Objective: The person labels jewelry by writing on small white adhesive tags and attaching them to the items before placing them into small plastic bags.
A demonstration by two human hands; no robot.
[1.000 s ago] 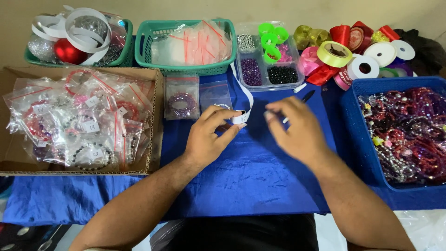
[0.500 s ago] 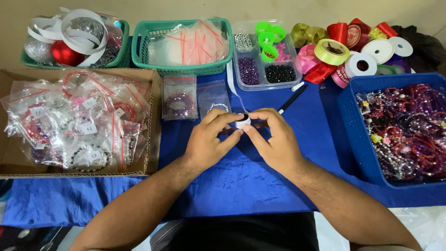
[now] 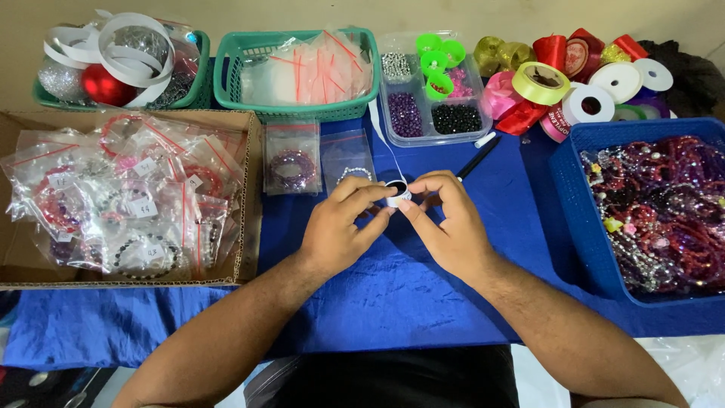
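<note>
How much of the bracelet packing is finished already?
Quite a lot looks done: the cardboard box is piled with bagged bracelets, and two more bags lie on the blue cloth. Right now the left hand and right hand pinch a small white spool. The blue bin still holds many loose bracelets.

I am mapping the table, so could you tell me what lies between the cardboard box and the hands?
In the head view, two small clear bags holding bracelets lie on the blue cloth between the cardboard box and the hands.
</note>
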